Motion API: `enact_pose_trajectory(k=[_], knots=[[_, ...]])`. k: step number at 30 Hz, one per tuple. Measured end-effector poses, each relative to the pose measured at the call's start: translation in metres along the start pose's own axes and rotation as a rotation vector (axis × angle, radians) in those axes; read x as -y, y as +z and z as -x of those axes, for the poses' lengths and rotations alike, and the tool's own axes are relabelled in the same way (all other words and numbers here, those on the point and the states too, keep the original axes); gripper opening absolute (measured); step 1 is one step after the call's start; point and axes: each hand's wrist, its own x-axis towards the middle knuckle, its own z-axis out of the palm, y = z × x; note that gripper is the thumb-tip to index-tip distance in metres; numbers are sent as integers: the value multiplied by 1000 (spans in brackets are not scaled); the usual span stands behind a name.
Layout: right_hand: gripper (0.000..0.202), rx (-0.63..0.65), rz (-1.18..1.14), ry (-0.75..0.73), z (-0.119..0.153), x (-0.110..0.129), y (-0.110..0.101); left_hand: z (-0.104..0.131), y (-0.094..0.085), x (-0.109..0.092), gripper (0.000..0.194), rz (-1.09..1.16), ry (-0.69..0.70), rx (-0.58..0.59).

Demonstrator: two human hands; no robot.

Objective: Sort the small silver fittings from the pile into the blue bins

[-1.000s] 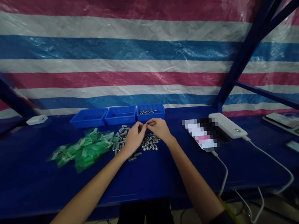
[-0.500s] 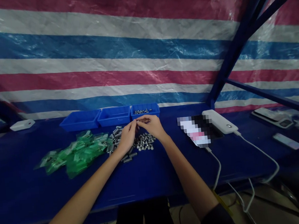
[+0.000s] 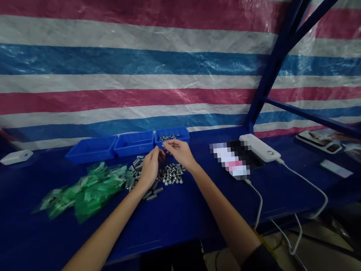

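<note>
My left hand [image 3: 151, 167] is over the pile of metal cylinders [image 3: 136, 171], its fingers curled together around something too small to make out. Just to its right, my right hand [image 3: 179, 152] pinches something tiny between thumb and fingers, in front of the right blue bin [image 3: 183, 135], which holds small screws [image 3: 168, 138]. A small gap separates the two hands. Below them lies a heap of shiny round-headed metal parts [image 3: 173, 174]. Green plastic packets [image 3: 90, 189] are piled on the left.
Two more blue bins [image 3: 91, 149] stand to the left at the back. On the blue table [image 3: 181, 219] are a phone [image 3: 233, 162], a white power bank [image 3: 260, 147] with cables, and a scale [image 3: 318, 142] at the far right. A white box [image 3: 16, 157] sits far left.
My hands have moved slightly apart from touching fingertips. The camera view has shifted a little, and the person's hand at the far right edge is no longer clearly seen.
</note>
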Motion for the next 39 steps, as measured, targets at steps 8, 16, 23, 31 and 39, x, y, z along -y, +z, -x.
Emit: enact_pose_trajectory(k=[8, 16, 23, 31, 39], knots=[[20, -198, 260, 49, -2, -6, -14, 3, 1, -5, 37, -25, 1, 42], [38, 28, 163, -108, -6, -8, -9, 4, 1, -1, 32, -226, 94, 94], [19, -53, 777, 88, 9, 5, -17, 19, 7, -7, 21, -802, 441, 390], [27, 21, 1023, 310, 15, 15, -13, 22, 7, -7, 29, -918, 427, 507], [28, 31, 1043, 317, 16, 13, -12, 19, 6, -3, 27, -839, 374, 518]])
